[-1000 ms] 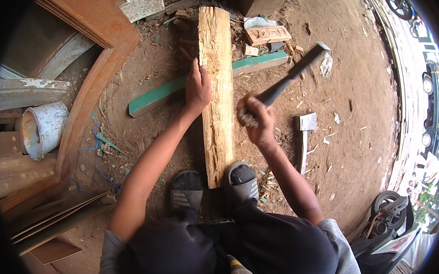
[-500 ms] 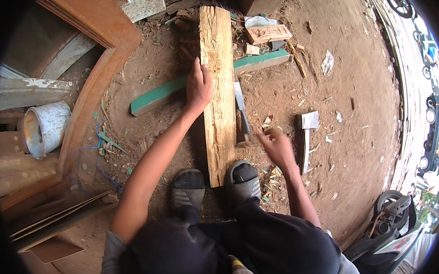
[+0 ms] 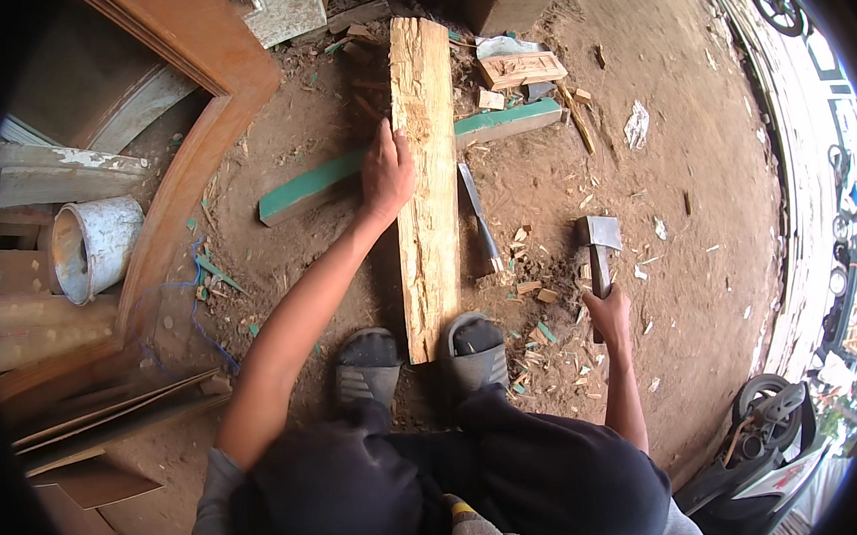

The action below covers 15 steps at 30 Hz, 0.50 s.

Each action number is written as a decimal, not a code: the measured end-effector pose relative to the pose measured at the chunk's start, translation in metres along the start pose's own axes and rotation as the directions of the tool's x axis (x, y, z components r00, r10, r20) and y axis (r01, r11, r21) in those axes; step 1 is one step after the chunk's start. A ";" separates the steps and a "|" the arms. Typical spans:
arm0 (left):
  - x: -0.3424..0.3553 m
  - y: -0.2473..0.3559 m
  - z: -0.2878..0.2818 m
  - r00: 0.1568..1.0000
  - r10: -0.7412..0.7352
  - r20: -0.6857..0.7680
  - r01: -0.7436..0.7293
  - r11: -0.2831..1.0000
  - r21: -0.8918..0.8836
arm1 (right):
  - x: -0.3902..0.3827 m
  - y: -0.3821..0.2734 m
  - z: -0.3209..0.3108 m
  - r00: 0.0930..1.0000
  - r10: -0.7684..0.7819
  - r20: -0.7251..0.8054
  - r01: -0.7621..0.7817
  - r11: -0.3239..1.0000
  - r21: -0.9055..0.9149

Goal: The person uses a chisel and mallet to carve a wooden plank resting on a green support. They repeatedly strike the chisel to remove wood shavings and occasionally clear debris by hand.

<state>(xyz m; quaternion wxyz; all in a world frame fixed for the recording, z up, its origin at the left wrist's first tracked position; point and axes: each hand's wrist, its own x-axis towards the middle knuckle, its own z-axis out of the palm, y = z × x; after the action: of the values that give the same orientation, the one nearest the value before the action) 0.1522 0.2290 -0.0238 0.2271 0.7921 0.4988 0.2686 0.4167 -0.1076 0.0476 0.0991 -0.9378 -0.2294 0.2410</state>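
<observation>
A rough-hewn wooden beam (image 3: 427,200) runs away from me, its near end between my sandalled feet. Across the ground a green-painted timber (image 3: 318,184) passes beneath it. My left hand (image 3: 388,176) grips the beam's left edge, with the fingertips partly hidden. To the right, my right hand (image 3: 607,314) is wrapped round the handle of a hatchet (image 3: 599,232), whose blocky metal head points away from me. A chisel (image 3: 479,216) with a flat blade and dark handle lies just right of the beam, apart from both hands.
Wood chips (image 3: 537,296) litter the dirt. Small wood blocks (image 3: 523,69) lie at the far right of the beam. On the left are a brown wooden frame (image 3: 177,184), a stained white bucket (image 3: 108,247) and stacked boards (image 3: 117,419). A motorbike (image 3: 762,444) stands at lower right.
My right hand has moved right from near the chisel and taken hold of the hatchet's handle. The chisel now lies slightly turned. My left hand stays on the beam.
</observation>
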 end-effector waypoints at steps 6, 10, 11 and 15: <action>-0.061 0.009 -0.020 0.998 0.055 0.003 -0.055 0.991 -0.121 | 0.014 -0.031 -0.024 0.931 0.107 0.350 -0.276 0.833 0.480; -0.118 0.021 -0.032 0.999 0.002 0.044 0.012 0.952 -0.306 | 0.016 -0.045 -0.011 0.679 -0.593 0.433 -0.732 -0.501 0.462; -0.131 0.024 -0.034 0.997 -0.043 0.069 0.064 0.943 -0.326 | 0.015 -0.048 -0.002 0.629 -0.661 0.410 -0.777 -0.517 0.360; -0.169 0.031 -0.038 0.994 -0.036 0.102 0.067 0.948 -0.312 | 0.021 -0.062 0.037 0.662 -0.430 0.614 -0.746 -0.452 0.488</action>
<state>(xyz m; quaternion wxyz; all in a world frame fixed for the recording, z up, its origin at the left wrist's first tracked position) 0.0875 0.0659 -0.0096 0.3811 0.7442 0.4586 0.3010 0.3908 -0.0404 0.0258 0.6822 -0.2396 0.2690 0.6363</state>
